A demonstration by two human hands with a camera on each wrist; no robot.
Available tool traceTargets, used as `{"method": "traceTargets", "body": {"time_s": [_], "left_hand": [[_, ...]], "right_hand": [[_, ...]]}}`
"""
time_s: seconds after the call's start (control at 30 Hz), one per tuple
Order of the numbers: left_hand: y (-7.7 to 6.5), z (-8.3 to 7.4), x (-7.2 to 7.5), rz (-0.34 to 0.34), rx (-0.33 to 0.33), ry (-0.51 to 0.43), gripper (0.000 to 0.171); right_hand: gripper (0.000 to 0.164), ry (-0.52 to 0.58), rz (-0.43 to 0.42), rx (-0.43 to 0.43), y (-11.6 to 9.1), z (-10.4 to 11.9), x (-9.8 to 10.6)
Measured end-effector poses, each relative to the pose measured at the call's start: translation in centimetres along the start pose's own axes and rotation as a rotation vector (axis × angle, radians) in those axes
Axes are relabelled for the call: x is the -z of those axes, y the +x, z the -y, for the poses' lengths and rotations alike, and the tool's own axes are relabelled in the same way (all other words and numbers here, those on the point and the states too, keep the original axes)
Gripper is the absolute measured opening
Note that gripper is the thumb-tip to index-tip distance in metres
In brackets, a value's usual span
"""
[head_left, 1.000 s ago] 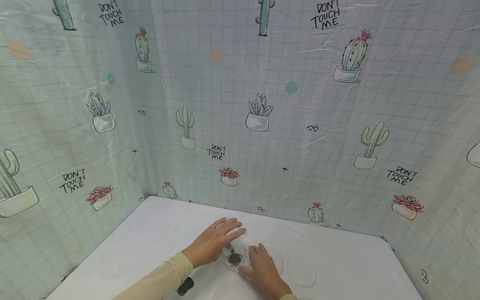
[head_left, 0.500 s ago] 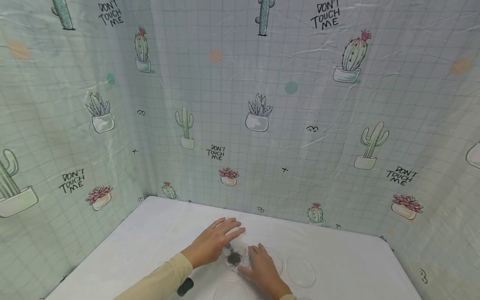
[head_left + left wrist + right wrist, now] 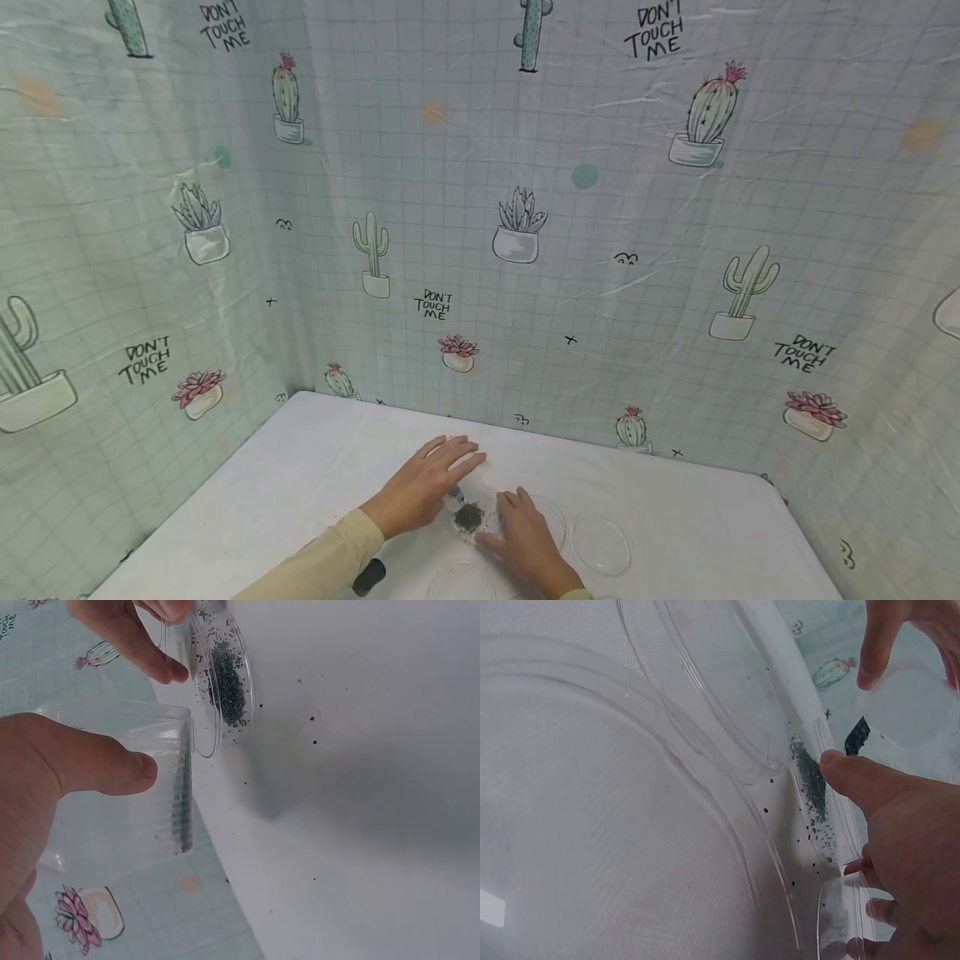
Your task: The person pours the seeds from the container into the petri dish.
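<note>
Seen from the head camera, the left hand sits slightly farther toward 9 o'clock than a second ago, widening its gap from the right hand. The cuff of the left sleeve follows, edging toward 7 o'clock. At 11 o'clock from the granule pile, the dark streak in the clear cup now shows shorter, and the pile looks greyer than before.

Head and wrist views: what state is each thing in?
Black granules: heaped, some scattered
Petri dish: partly filled with granules
Plastic cup: tipped, granules inside
Rightmost clear dish: lying flat on the table, nothing visible inside
Left hand: fingers curled round the cup
Right hand: thumb and fingers at the petri dish's edge
</note>
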State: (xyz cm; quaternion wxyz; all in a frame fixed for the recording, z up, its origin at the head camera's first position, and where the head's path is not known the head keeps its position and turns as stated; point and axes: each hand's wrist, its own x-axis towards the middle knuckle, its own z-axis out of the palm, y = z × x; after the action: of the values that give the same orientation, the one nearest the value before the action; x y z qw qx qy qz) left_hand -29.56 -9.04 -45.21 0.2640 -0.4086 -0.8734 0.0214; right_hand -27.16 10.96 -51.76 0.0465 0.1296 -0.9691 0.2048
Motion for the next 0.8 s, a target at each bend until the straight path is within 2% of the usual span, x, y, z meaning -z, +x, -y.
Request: {"method": "traceTargets", "body": {"time_s": [0.27,0.47,0.8], "left_hand": [[-0.41,0.08,-0.39,-0.05,0.041,-0.022,0.087],[-0.62,0.14,-0.64,-0.053,0.09,-0.02,0.086],[-1.05,0.27,-0.98,-0.09,0.136,-0.025,0.091]], "right_hand": [[0.076,0.001,-0.011,-0.001,-0.01,-0.1,-0.17],[0.076,-0.003,-0.007,0.002,0.0,-0.08,-0.22],[0.077,-0.027,-0.01,-0.004,0.1,-0.08,-0.39]]}}
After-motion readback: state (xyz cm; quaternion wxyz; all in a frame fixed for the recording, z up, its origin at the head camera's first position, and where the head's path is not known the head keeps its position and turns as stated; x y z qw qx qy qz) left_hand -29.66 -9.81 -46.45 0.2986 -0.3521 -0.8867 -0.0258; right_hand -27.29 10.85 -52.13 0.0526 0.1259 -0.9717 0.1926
